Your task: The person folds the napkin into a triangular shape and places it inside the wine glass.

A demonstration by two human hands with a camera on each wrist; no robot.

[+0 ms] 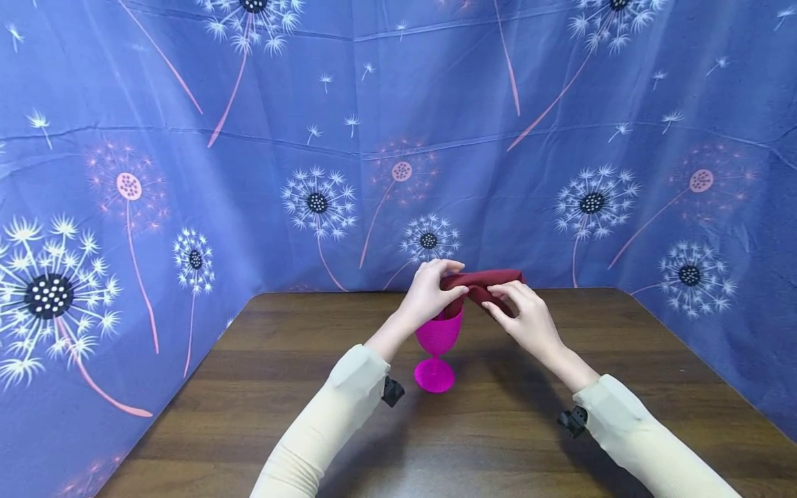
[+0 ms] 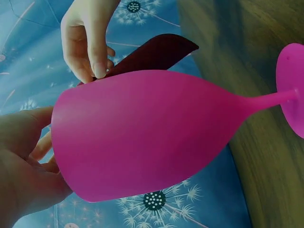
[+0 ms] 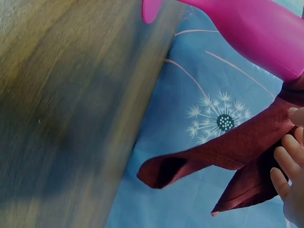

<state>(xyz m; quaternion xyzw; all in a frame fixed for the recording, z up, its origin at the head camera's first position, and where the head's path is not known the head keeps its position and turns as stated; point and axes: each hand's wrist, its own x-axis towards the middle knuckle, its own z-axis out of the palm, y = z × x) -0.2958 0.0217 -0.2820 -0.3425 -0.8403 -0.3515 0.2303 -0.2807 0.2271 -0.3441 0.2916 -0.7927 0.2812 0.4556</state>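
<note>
A bright pink goblet (image 1: 438, 335) stands upright on the table, its bowl large in the left wrist view. Dark red cloth (image 1: 482, 278) comes out of its mouth and drapes to the right over the rim. My left hand (image 1: 429, 289) is at the rim, thumb and fingers around the cloth there; the goblet's bowl (image 2: 142, 133) hides some of its fingertips in the left wrist view. On the right, my right hand (image 1: 526, 315) pinches the hanging part of the cloth. Two loose ends of the cloth (image 3: 223, 142) dangle past these fingers in the right wrist view.
The brown wooden table (image 1: 280, 387) ends at a far edge just behind the goblet. Beyond it hangs a blue curtain (image 1: 498, 187) with dandelion prints, which also runs along both sides. A small black device sits at each cream sleeve cuff.
</note>
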